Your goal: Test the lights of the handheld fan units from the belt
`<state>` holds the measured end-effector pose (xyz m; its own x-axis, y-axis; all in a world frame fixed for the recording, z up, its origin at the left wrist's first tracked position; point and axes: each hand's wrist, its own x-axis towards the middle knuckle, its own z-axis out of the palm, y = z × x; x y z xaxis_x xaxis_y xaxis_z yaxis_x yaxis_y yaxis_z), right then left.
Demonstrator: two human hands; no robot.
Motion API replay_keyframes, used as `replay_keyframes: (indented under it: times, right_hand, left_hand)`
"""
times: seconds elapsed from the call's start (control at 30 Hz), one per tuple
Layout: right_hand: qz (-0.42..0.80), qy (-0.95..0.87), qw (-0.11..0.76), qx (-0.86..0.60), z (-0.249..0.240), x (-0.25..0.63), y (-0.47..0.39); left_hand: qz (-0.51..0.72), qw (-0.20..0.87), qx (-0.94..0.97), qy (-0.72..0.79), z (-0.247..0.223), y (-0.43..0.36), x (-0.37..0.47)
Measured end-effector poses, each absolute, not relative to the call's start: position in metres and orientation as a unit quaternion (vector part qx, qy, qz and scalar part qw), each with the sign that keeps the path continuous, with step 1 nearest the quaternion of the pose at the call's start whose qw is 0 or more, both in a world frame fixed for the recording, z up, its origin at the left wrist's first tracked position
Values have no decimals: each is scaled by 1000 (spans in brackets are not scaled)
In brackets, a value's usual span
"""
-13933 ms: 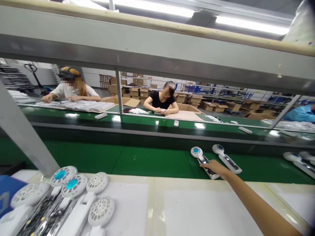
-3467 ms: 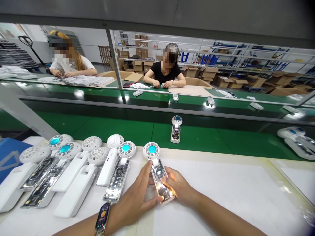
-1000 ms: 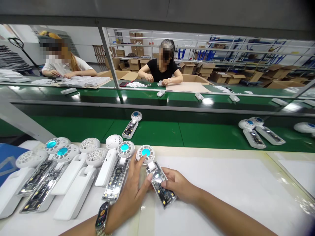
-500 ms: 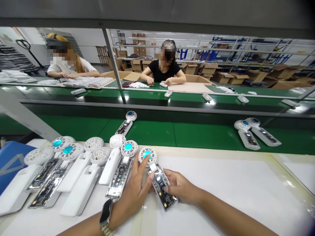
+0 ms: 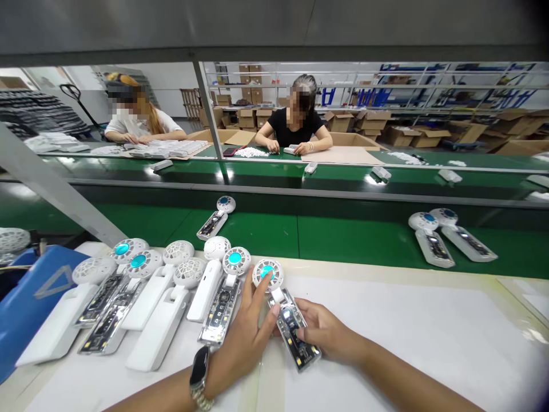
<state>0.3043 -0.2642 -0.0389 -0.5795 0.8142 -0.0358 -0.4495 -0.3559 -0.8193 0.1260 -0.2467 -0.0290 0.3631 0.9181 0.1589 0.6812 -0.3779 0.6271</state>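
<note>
Plainly, in the head view, the clear-bodied device [image 5: 290, 332] is at the near edge of the worktable [image 5: 386, 320], its body pinched between the thumb and fingers of the right hand [image 5: 328, 332]. On its other side the left hand [image 5: 244, 335] is spread, one fingertip on the device's blue disc [image 5: 263, 270] and the thumb at its upper body. Left of the device lie a similar clear unit [image 5: 218, 312] and several white-handled units [image 5: 158, 335]; beyond it runs a green belt [image 5: 257, 229].
</note>
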Motion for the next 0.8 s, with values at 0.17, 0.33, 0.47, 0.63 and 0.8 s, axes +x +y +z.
replay_keyframes:
  times: [0.17,0.33,0.47,0.63,0.8]
  right_hand:
    - [786,-411,405,-222,-34,301,-265]
    - [744,-435,424,-278,-45,300,-267]
    - [744,-371,429,-353,-63,303,-263]
    - [713,-413,365,-433,-53,286,-257]
    - [564,-603,298,-480,-43,288,-235]
  left_hand:
    - [267,196,799,503,-33,-248,127]
    - [351,78,852,381,-20,-266,121]
    - [344,24,865,365,20,-249,113]
    - [182,-9,772,609,66,-139,88]
    - [95,46,648,754,60,-37,34]
